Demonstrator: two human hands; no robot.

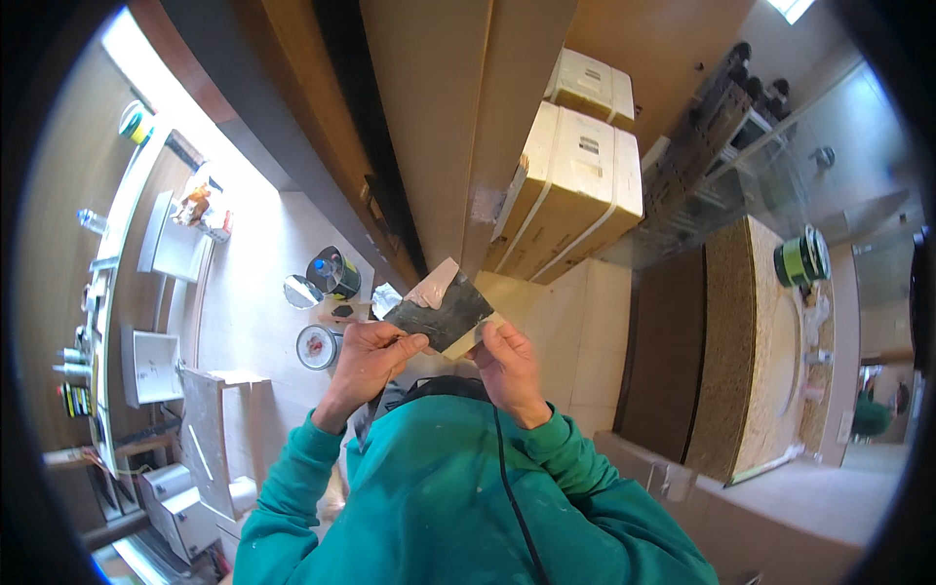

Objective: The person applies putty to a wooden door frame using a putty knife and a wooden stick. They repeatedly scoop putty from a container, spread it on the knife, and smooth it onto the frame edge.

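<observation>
In front of my torso a dark, smeared flat plate [450,320] is held up between both hands. A lump of pale pink putty [434,285] lies on its far corner. My left hand [369,363] is closed on the plate's near left edge, with the thumb on top. On the other side my right hand [511,369] pinches a thin cream-coloured strip [466,347] along the plate's near right edge. Whether that strip is part of the plate or a separate scraper, I cannot tell.
A brown upright panel [429,127] stands just ahead, beside strapped cardboard boxes [575,190]. Left on the floor are a dark bucket [336,278] and a round tin [317,346]. To the right, a green tub [801,258] sits on a chipboard-sided cabinet [726,361].
</observation>
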